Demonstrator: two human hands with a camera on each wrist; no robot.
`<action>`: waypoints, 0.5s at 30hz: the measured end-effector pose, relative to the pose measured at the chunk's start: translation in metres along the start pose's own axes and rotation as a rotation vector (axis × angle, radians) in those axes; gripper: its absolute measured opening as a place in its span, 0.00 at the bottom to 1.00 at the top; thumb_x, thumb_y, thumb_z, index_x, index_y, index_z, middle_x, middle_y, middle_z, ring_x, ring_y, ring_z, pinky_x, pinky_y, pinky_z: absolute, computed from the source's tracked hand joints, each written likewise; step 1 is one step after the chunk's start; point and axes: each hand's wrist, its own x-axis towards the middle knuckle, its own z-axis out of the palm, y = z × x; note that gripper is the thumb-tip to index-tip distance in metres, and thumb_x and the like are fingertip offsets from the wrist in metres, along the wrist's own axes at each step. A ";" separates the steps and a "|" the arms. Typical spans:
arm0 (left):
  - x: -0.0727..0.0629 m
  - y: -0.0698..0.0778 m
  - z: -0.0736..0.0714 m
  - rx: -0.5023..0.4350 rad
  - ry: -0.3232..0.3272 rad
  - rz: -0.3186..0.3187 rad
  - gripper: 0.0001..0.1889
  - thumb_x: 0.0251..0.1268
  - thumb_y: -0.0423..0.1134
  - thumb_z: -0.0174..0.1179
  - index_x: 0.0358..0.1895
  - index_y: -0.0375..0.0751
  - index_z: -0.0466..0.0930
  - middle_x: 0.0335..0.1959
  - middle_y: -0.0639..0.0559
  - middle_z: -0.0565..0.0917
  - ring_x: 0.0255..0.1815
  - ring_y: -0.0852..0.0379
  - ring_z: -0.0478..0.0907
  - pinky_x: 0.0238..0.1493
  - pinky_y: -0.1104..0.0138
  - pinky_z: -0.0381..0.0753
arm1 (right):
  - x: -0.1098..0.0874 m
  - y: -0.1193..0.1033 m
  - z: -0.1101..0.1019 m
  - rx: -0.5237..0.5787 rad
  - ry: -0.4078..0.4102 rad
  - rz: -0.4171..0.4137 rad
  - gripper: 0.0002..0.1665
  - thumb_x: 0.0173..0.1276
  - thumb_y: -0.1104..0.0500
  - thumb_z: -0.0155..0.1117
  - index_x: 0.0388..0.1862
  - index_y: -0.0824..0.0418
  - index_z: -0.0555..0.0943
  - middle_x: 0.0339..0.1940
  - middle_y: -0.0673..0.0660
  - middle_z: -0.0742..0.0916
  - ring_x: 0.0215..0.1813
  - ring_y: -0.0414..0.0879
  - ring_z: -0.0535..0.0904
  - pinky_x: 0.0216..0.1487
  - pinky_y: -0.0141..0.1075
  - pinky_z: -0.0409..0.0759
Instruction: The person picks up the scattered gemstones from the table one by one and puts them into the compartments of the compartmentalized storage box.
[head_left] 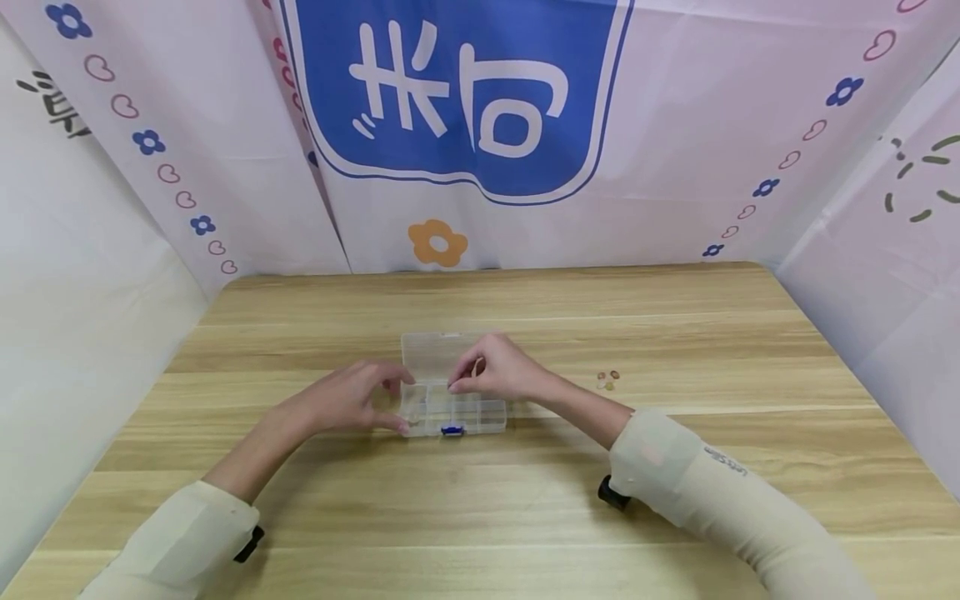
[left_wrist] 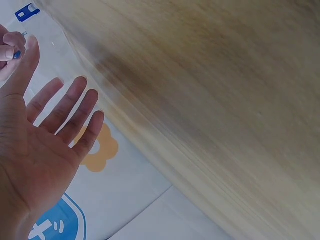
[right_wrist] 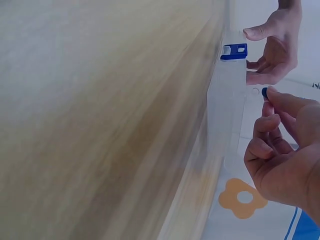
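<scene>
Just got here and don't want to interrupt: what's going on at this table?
A person is working at a clear compartment box, its lid standing open. The right hand pinches a tiny blue piece over the box and has not let it go. The left hand is at the box's left end, thumb and fingers spread. A few more small pieces lie on the wooden table, off to the right.
</scene>
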 end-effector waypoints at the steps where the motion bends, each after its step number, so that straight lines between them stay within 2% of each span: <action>1: 0.000 0.000 0.000 0.000 0.001 0.003 0.34 0.54 0.55 0.79 0.56 0.33 0.82 0.41 0.49 0.85 0.44 0.51 0.81 0.49 0.54 0.82 | 0.001 0.000 0.001 0.001 0.000 -0.001 0.02 0.66 0.65 0.75 0.34 0.65 0.91 0.30 0.53 0.91 0.32 0.35 0.81 0.38 0.29 0.82; 9: 0.000 0.000 0.000 -0.005 0.009 0.014 0.33 0.54 0.54 0.79 0.55 0.34 0.82 0.41 0.49 0.84 0.44 0.52 0.81 0.48 0.55 0.81 | 0.005 -0.003 0.006 -0.010 -0.019 -0.005 0.02 0.67 0.66 0.75 0.34 0.65 0.91 0.31 0.53 0.91 0.32 0.34 0.81 0.39 0.28 0.82; 15: 0.000 0.000 0.000 -0.005 0.004 0.005 0.33 0.54 0.54 0.79 0.56 0.33 0.82 0.42 0.49 0.84 0.44 0.51 0.81 0.48 0.54 0.81 | 0.007 -0.006 0.011 -0.054 -0.014 0.010 0.02 0.66 0.66 0.75 0.33 0.65 0.91 0.30 0.53 0.91 0.30 0.33 0.80 0.36 0.26 0.80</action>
